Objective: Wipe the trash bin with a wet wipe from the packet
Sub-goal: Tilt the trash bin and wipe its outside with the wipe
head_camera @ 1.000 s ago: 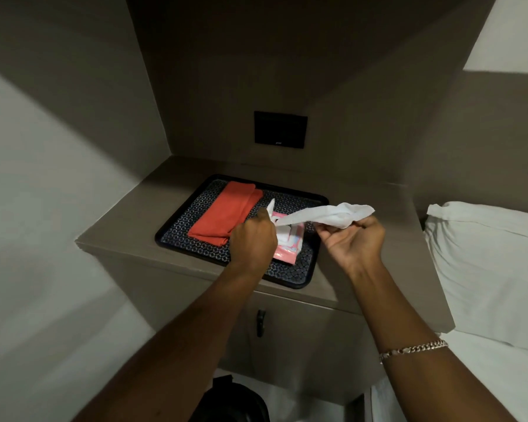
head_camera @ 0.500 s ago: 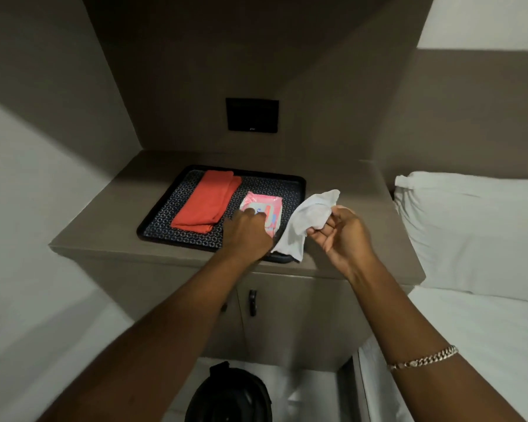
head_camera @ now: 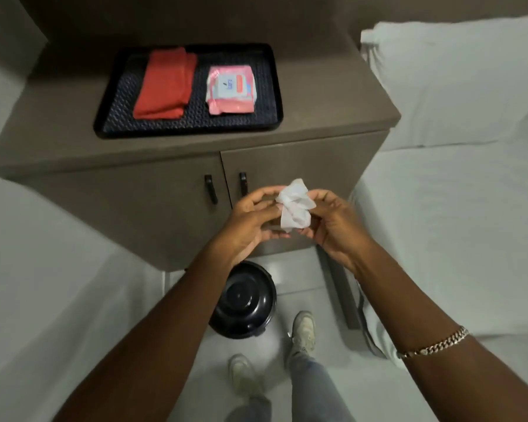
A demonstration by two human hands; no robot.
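Observation:
A crumpled white wet wipe (head_camera: 295,208) is held between my left hand (head_camera: 250,222) and my right hand (head_camera: 333,225), in front of the cabinet doors. Both hands pinch it with their fingertips. The pink wipes packet (head_camera: 230,89) lies shut on the black tray (head_camera: 265,86) on top of the cabinet. The black round trash bin (head_camera: 244,300) stands on the floor below my hands, its lid closed, partly hidden by my left forearm.
A folded red cloth (head_camera: 163,83) lies on the tray left of the packet. The brown cabinet (head_camera: 165,193) has two dark door handles. A white bed with a pillow (head_camera: 451,86) fills the right side. My feet in pale shoes (head_camera: 302,330) stand on the floor beside the bin.
My left hand left the packet and joined my right hand on the wipe. Both hands drew back from the tray and lower. My view tilted down, showing the bin and floor.

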